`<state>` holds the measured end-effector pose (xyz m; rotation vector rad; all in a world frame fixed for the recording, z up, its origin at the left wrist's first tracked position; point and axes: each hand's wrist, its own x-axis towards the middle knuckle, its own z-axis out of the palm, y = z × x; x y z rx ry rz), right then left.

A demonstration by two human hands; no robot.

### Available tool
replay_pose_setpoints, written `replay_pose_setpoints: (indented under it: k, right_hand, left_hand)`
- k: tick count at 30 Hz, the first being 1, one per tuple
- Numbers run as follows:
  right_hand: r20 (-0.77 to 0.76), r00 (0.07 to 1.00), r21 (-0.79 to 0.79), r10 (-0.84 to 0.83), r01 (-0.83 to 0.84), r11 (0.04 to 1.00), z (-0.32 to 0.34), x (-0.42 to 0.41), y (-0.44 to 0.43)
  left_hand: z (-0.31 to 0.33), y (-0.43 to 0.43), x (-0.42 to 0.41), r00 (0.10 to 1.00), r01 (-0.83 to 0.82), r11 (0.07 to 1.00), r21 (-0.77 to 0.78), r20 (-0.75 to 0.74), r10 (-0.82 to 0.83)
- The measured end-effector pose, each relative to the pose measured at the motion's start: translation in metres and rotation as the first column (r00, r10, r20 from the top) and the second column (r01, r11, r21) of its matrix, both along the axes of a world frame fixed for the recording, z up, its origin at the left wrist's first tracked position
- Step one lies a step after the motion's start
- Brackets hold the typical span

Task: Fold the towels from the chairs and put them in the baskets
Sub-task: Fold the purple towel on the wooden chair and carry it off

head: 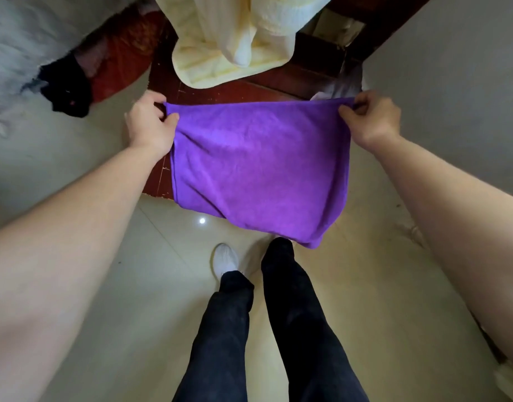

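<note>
My left hand and right hand pinch the purple towel's top corners, hanging; yellow towel far on chair.

Bare forearms, dark trousers, one pale shoe (the other hidden)
</note>
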<state>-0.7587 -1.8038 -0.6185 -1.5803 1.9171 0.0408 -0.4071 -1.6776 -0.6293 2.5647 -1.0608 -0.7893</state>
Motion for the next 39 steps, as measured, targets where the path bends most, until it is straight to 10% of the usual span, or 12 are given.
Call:
replay_pose_setpoints:
  k: [5,9,22,32,39]
  right_hand:
    - [-0.076,0.962,-0.078,0.261,-0.266,0.961,0.004,0.002,0.010]
    - [-0.233,0.763,-0.068,0.602,-0.631,0.773,0.012,0.004,0.010]
    - [-0.198,0.733,0.113,0.651,-0.643,0.758,0.045,-0.002,0.056]
    - [-0.047,0.928,-0.450,0.371,-0.351,0.821,0.183,-0.009,0.100]
    - [-0.050,0.943,-0.617,0.328,-0.288,0.733,0.288,-0.002,0.088]
  left_hand:
    - [-0.001,0.010,0.007,0.978,0.194,0.981,0.027,0.066,-0.196]
    - [0.004,0.009,0.012,0.928,0.353,0.930,0.104,0.088,-0.362]
    - [0.027,0.050,-0.006,0.780,0.529,0.776,0.345,0.162,-0.604]
    - [0.165,0.083,-0.004,0.943,0.262,0.908,-0.326,0.288,-0.169]
    - [0.261,0.070,0.014,0.919,0.293,0.850,-0.438,0.375,-0.124]
